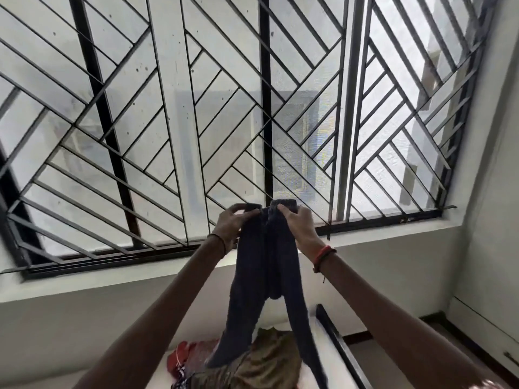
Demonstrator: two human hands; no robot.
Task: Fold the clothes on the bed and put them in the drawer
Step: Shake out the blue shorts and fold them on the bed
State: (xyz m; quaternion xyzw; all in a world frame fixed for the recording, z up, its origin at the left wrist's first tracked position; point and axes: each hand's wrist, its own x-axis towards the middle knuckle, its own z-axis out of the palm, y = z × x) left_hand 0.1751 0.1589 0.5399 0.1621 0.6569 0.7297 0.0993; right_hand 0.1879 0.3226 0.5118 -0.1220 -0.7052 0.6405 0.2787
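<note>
In front of the barred window, the left hand clamps one side of the waistband of the dark blue soft-fabric trousers and the right hand clamps the other. The trousers are held aloft above the heap of red and olive clothes. To fold well, I would lay the legs flush, seams matched, before lowering. The long axis hangs vertical, with the waist up and the cuffs down.

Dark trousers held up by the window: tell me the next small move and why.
Probably lay one leg onto the other. The left hand and right hand grip the waistband of the dark trousers, whose legs hang splayed above the clothes pile.
</note>
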